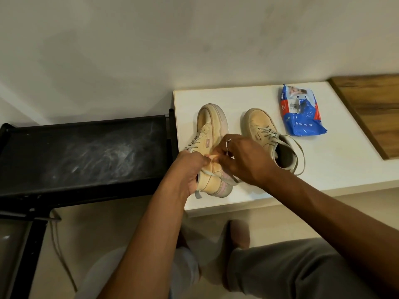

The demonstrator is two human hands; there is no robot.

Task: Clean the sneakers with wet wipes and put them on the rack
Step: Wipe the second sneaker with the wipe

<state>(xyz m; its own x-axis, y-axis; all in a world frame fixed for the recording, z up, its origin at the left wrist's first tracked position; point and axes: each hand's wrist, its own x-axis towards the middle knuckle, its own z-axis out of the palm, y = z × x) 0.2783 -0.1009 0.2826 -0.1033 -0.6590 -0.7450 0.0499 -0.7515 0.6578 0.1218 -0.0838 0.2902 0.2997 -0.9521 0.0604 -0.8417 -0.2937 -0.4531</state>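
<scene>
A white, smooth tabletop [323,165] carries two tan suede-like sneakers with thick pale rubber soles and grey laces. The tilted sneaker [210,126] lies near the tabletop's front left corner, rolled onto its side with its rounded toe pointing to the back edge. The left hand [190,169] grips its heel end, fingers curled around the collar. The right hand [241,160], a thin ring on one finger, meets it from the other side, its bent fingertips pinching at the shoe's upper. Whether they also hold a wipe is too small to tell. A flat lace trails loose across the heel.

The second sneaker [259,124] stands upright just beside it, towards the middle of the tabletop, its opening facing the front edge. A crumpled blue plastic wet wipes pack [302,113] lies near the back edge, right of the shoes. A brown wood-grain board [371,108] adjoins the right edge. Left of the tabletop stands a black shoe rack [86,152], its fabric shelf streaked with pale dust.
</scene>
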